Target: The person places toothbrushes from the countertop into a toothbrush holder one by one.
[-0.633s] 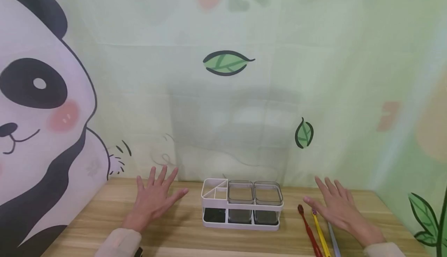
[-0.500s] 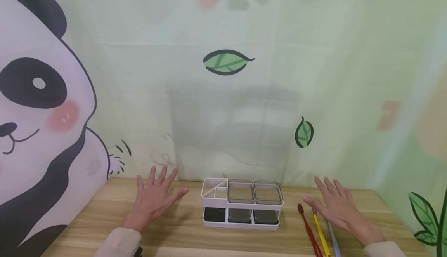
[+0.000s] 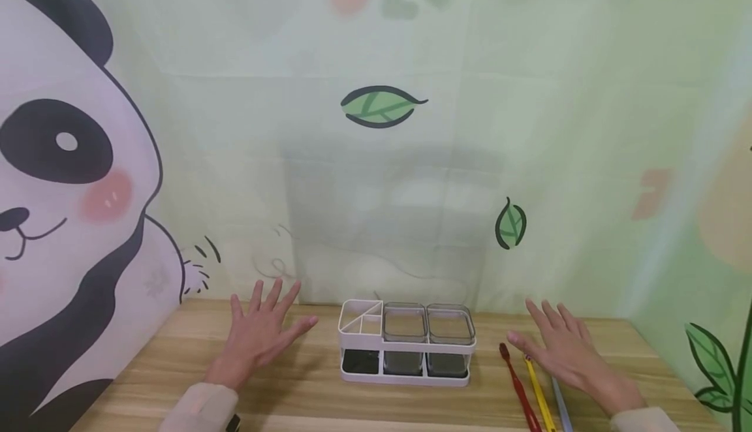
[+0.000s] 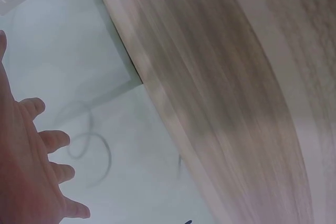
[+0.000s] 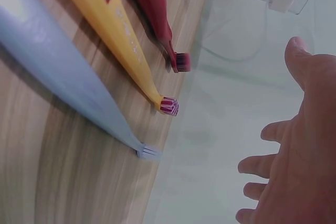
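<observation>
I see bare tabletop (image 3: 305, 393) between my left hand (image 3: 258, 337) and the white organizer (image 3: 405, 347), a lane a hand could slide through. The organizer stands mid-table close to the printed backdrop (image 3: 382, 223), so I find little room behind it; the backdrop walls off the whole far edge. On the other side, three toothbrushes lie side by side between the organizer and my right hand (image 3: 566, 354): red toothbrush (image 3: 517, 386), yellow toothbrush (image 3: 539, 399), blue toothbrush (image 5: 63, 77). My right hand's spread fingers (image 3: 549, 318) hover over them. The front strip of tabletop before the organizer lies open, as does the stretch right of my right hand.
</observation>
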`<state>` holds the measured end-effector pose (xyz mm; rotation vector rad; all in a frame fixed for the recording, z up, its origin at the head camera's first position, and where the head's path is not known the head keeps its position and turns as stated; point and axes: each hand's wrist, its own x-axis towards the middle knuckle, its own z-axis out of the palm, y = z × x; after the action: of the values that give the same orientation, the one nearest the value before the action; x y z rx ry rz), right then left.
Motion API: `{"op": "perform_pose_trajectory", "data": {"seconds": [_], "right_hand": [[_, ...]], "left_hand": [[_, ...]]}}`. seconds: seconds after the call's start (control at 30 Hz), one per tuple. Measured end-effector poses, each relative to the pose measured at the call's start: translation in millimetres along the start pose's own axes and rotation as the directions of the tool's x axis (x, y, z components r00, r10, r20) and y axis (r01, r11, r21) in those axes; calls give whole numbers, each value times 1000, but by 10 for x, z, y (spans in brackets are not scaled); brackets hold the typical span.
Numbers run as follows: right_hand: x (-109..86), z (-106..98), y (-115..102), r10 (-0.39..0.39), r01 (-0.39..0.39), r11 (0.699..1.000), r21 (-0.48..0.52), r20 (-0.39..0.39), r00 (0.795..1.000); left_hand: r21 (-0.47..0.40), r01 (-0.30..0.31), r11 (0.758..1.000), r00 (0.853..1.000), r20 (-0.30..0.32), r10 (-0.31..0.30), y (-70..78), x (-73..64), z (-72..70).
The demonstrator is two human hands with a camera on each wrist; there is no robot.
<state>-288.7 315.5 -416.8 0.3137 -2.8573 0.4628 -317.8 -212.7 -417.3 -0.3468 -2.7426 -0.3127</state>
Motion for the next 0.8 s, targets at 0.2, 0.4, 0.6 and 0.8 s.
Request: {"op": "perform_pose_trajectory", "data": {"seconds": [0.2, 0.4, 0.6, 0.8], "right_hand": [[-8, 0, -4, -15, 15, 1000, -8, -15, 1000], [-12, -42, -42, -40, 38, 999, -31, -46, 998], [-29, -89, -84, -47, 46, 999, -29, -58, 997], [-62, -133, -75, -53, 50, 998, -42, -68, 996]], "left_hand": [[6, -9, 1000, 1000, -14, 9, 6, -10, -6], [10, -16, 1000, 1000, -18, 16, 31, 5, -50], [15, -31, 999, 999, -35, 32, 76, 8, -100], [19, -48, 999, 997, -55, 49, 100, 16, -127]]}}
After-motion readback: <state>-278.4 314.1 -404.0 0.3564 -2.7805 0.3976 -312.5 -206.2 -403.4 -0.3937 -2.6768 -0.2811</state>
